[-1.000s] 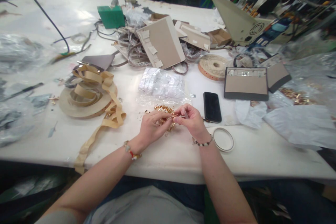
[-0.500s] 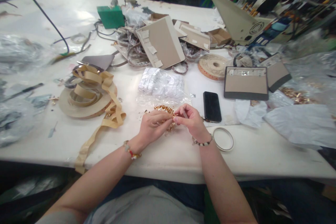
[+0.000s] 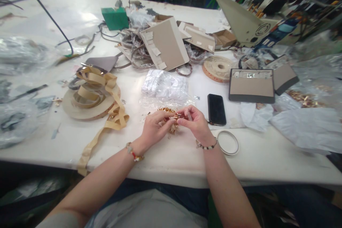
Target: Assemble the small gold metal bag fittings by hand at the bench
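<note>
My left hand [image 3: 155, 128] and my right hand [image 3: 193, 123] meet over a small heap of gold metal fittings [image 3: 168, 112] on the white table [image 3: 171, 156]. Both hands are closed in a pinch, fingertips touching, on one small gold fitting [image 3: 176, 117] between them. Each wrist wears a beaded bracelet. A clear bag of white pieces [image 3: 164, 85] lies just beyond the heap.
A black phone [image 3: 216, 109] and a thin ring [image 3: 227, 142] lie right of my hands. Tan strap rolls [image 3: 92, 96] sit left. Cardboard pieces [image 3: 165, 42], a green box [image 3: 114, 17], grey-edged panels [image 3: 251, 85] and plastic bags [image 3: 304, 128] crowd the back and right.
The hands have stayed in place over the heap, with only small finger movements on the fitting. The view has shifted slightly.
</note>
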{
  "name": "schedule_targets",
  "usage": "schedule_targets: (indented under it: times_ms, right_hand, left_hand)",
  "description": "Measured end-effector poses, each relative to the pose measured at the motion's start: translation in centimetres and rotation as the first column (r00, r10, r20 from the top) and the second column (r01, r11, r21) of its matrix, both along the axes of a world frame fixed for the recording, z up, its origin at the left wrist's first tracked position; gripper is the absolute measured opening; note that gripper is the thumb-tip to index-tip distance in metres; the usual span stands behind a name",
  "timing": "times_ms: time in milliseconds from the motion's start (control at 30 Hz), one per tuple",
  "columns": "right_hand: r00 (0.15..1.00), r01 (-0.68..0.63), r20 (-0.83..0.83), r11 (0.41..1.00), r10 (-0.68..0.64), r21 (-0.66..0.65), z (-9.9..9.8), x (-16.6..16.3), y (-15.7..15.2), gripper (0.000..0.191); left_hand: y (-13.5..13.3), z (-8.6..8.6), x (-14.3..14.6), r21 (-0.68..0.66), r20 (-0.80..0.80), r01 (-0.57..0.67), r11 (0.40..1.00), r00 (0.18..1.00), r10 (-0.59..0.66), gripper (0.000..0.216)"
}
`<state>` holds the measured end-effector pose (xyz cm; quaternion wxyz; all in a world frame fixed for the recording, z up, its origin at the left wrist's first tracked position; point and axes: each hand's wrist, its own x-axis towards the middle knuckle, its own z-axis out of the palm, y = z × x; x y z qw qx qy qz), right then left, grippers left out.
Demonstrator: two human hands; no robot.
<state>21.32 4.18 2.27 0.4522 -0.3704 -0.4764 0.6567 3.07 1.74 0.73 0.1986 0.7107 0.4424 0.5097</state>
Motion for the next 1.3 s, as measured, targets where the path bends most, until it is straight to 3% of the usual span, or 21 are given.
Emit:
schedule_targets:
  times_ms: [100,233,400,933,1300]
  right_hand:
    - [0.999,0.017,-0.034,0.999,-0.019,-0.043,-0.09,-0.05,0.15,0.044]
    - [1.0,0.012,-0.023,0.997,-0.014,-0.079,-0.39,-0.03,0.34,0.044]
    - [1.0,-0.015,-0.019,0.996,0.013,-0.085,-0.85,0.03,0.47,0.044]
    - [1.0,-0.027,-0.003,0.986,0.027,-0.164,-0.27,-0.09,0.2,0.047]
    - [0.998,-0.06,-0.005,0.974,0.06,-0.217,-0.35,0.04,0.19,0.046]
  left_hand:
    - [0.02,-0.56,-0.02,0.016,0.004,0.017,1.0,1.0,-0.017,0.028]
    - [-0.01,-0.82,-0.02,0.039,-0.019,0.035,0.999,0.999,-0.034,0.016]
    - [-0.1,-0.38,0.09,-0.029,0.02,0.013,0.999,1.0,-0.013,0.008]
    - [-0.16,-0.05,0.11,-0.028,0.08,0.041,0.999,0.996,-0.038,0.008]
    - [-0.07,-0.81,-0.38,0.14,-0.024,0.099,0.985,0.995,-0.097,0.018]
